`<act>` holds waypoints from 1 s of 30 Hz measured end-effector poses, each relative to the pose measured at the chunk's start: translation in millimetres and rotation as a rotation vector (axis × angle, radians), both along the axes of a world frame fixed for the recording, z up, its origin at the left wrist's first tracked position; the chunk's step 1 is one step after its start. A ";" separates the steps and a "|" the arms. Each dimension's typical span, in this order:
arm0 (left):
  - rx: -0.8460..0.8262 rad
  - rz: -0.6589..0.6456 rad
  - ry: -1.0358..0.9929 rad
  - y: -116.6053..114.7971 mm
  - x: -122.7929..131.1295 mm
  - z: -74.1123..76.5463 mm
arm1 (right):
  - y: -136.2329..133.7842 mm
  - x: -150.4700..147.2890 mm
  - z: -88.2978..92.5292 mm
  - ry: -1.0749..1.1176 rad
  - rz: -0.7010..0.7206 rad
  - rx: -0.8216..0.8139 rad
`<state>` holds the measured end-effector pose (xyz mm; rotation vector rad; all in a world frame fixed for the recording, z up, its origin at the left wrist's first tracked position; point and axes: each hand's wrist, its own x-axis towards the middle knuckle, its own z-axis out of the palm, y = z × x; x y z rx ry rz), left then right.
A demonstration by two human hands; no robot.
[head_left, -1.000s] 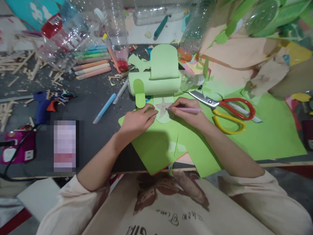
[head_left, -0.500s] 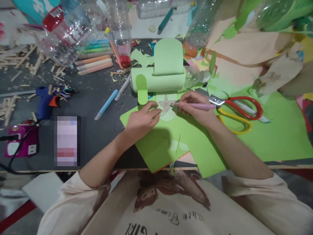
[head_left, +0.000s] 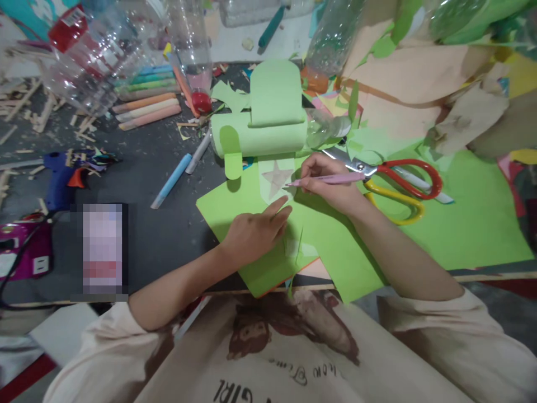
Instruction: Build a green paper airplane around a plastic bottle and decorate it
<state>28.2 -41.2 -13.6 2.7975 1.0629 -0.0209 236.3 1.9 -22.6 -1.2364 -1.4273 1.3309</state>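
My right hand (head_left: 325, 182) grips a pink pen (head_left: 331, 179), its tip touching a light green paper piece with a pale star (head_left: 276, 178) drawn on it. My left hand (head_left: 255, 229) rests lower down on the green paper sheet (head_left: 235, 212), fingers stretched flat toward the star, holding nothing. Just beyond the star lies a plastic bottle wrapped in light green paper (head_left: 262, 137), with green paper flaps glued on like wings.
Red-and-yellow scissors (head_left: 394, 179) lie right of my right hand. Chalk sticks (head_left: 146, 106), a blue marker (head_left: 171, 180), clear plastic bottles (head_left: 96, 50), a blue glue gun (head_left: 59, 179), wood scraps and a blurred phone (head_left: 103, 246) fill the left. Paper heaps (head_left: 419, 95) crowd the back right.
My left hand has slid back from beside the star toward me and flattened out. The right hand keeps the pen on the star, now at its right side.
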 end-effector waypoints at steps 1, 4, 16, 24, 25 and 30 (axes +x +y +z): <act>0.000 -0.003 0.018 -0.4 -0.9 0.5 | 1.3 -0.3 0.7 0.006 -0.001 -0.023; -0.008 -0.018 0.041 -2.4 -3.7 0.5 | 6.0 -2.2 1.2 0.019 0.016 -0.057; 0.075 -0.089 -0.066 0.8 -16.6 -3.8 | 11.2 -13.1 0.8 -0.028 -0.004 -0.068; 0.027 -0.095 -0.165 3.3 -20.8 -4.3 | 11.4 -12.3 -1.2 -0.137 0.011 -0.046; 0.026 -0.100 -0.174 3.6 -20.7 -4.3 | 11.5 -12.4 -1.3 -0.144 0.008 -0.037; -0.019 -0.117 -0.205 5.9 -22.6 -6.9 | 11.5 -12.2 -0.4 -0.107 -0.002 -0.061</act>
